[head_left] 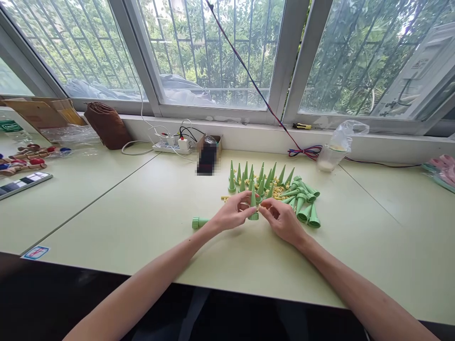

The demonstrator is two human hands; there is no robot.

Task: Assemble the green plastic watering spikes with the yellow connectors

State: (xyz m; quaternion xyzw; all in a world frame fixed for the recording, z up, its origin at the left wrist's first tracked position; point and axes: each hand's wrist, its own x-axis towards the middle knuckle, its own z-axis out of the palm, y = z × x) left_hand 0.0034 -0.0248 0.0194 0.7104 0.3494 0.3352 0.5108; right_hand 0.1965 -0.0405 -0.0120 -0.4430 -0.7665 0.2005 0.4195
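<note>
My left hand [234, 211] is closed round a green plastic watering spike [253, 201], which stands point up with its wide collar at the bottom. At its right side, my right hand [282, 220] pinches a small yellow valve [259, 207] against or very near the spike; the fingers partly cover it. Behind both hands, several green spikes [232, 182] stand upright, with small yellow valves [279, 189] scattered among them. More spikes lie in a pile [304, 201] to the right. One spike [199, 222] lies on its side by my left forearm, which partly hides it.
Along the back of the pale table [142, 237] are a power strip [172, 148], a small box [213, 142], a bundled cable [305, 151] and a plastic cup with a bag [330, 156]. A brown pouch [106, 125] and wooden toys [26, 163] lie left.
</note>
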